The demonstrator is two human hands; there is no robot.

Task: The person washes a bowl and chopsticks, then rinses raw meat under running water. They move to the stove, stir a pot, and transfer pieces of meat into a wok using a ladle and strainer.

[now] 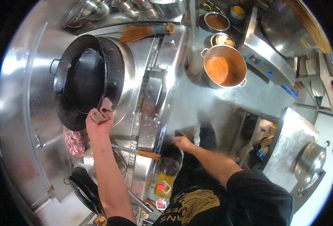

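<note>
My left hand [100, 120] grips a folded cloth [99, 114] around the rim of a large black wok [89, 76], which is tilted up over the stove. Liquid or a wet sheen glints inside the wok; which of the two I cannot tell. The wok's loop handle stands out on the far side. My right hand [182, 142] hangs beside my body, over the floor near my shoes, its fingers curled; whether it holds anything does not show. A bamboo brush [146, 31] lies on the stove top beyond the wok.
Chopped raw meat [74, 143] in a container, a perforated strainer [90, 163] and a wooden-handled tool [149, 154] lie near my left forearm. A pot of reddish-brown sauce [225, 66] stands to the right. Oil jugs [163, 180] stand beside my legs. A lidded steel pot [310, 165] is at far right.
</note>
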